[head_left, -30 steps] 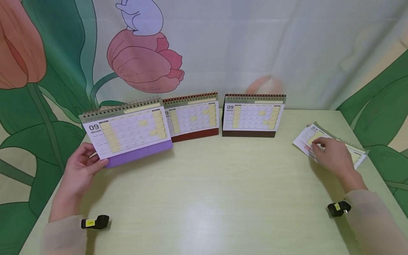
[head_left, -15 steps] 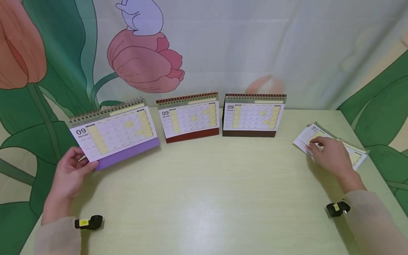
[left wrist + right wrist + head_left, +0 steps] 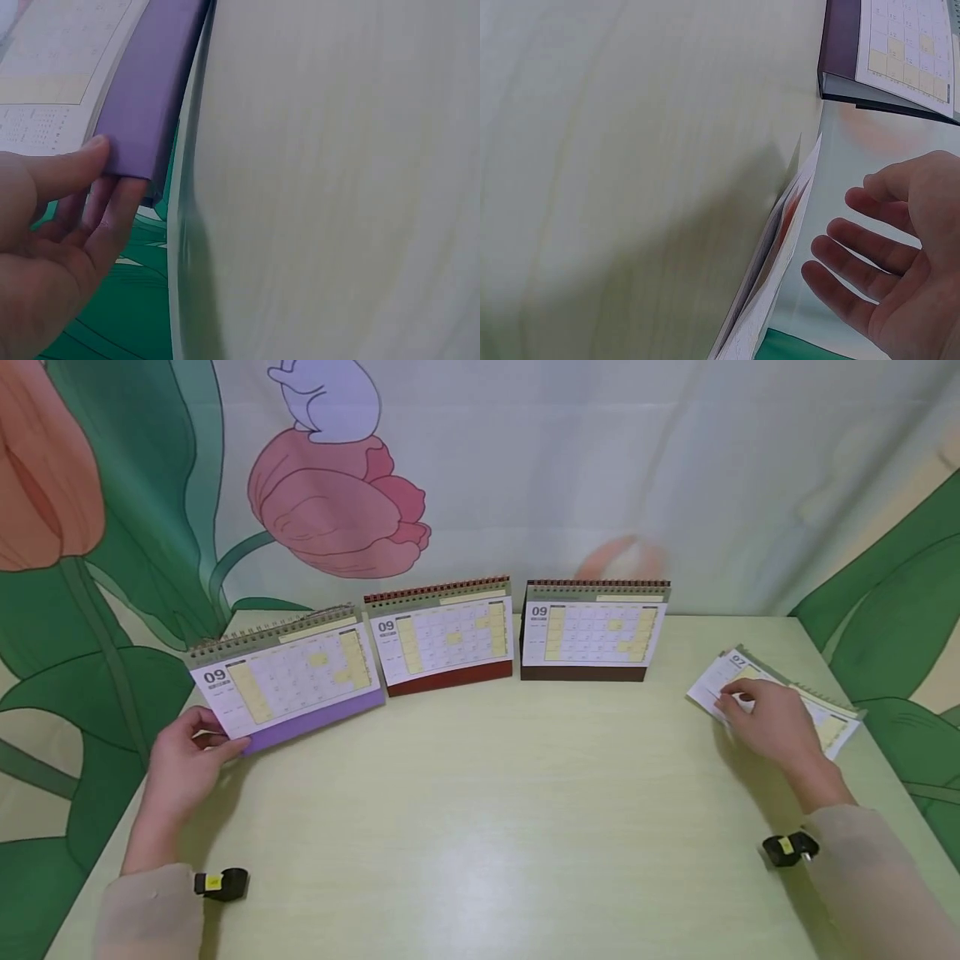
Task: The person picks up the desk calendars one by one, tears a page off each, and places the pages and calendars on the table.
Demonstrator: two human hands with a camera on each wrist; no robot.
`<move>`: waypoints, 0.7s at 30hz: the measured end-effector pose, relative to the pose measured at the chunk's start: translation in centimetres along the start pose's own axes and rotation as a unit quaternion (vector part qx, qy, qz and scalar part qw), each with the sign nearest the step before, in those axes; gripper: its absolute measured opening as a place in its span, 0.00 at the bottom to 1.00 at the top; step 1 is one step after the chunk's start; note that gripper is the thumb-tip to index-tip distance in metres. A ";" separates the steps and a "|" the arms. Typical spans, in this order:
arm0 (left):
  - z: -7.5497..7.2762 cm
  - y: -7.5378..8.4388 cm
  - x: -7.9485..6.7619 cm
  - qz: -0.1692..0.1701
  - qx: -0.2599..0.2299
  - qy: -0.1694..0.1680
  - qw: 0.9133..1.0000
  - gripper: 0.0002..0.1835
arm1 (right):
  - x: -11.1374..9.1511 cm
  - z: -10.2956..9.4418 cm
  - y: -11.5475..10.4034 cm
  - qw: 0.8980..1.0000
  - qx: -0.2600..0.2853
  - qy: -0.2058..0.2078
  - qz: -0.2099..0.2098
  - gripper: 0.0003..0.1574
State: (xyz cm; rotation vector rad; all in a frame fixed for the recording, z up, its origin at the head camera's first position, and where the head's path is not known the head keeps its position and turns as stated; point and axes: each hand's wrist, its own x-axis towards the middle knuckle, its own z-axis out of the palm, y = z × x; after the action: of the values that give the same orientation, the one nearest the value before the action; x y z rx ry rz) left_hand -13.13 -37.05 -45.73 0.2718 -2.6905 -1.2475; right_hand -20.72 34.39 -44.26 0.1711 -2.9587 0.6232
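My left hand pinches the lower left corner of a purple-based desk calendar, thumb in front and fingers behind. In the left wrist view, the thumb presses near the purple base. The calendar leans back and shows page 09; whether its base fully rests on the table I cannot tell. Right beside it stands a red-based desk calendar. At the right, my right hand is over a small stack of loose calendar pages. The right wrist view shows its fingers loosely curled, holding nothing, apart from the pages.
A dark-brown-based desk calendar stands at the back, right of the red one, also on page 09. Behind the pale table hangs a curtain printed with flowers and leaves. Both wrists wear small black cameras.
The purple calendar first shifted left, uncovering the red calendar's left side, then came back rightward and lower, close beside it. My right hand has barely moved over the pages.
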 end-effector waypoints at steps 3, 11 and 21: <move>-0.1 0.0 0.1 -0.003 0.021 -0.007 1.000 0.16 | -0.1 0.0 0.0 1.000 -0.001 0.003 -0.007 0.19; 0.4 0.4 0.7 0.022 0.083 -0.033 0.996 0.27 | 0.0 0.2 -0.3 1.000 0.003 0.012 -0.014 0.18; 0.7 0.3 1.9 -0.017 0.088 -0.043 0.995 0.27 | 0.0 1.0 -0.9 0.999 0.022 0.024 -0.039 0.16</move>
State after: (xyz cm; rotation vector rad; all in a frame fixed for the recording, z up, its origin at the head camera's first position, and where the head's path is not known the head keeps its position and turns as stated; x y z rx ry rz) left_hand -15.10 -36.82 -45.80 0.2938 -2.8862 -1.0534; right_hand -20.72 33.21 -44.82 0.2692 -2.8795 0.6719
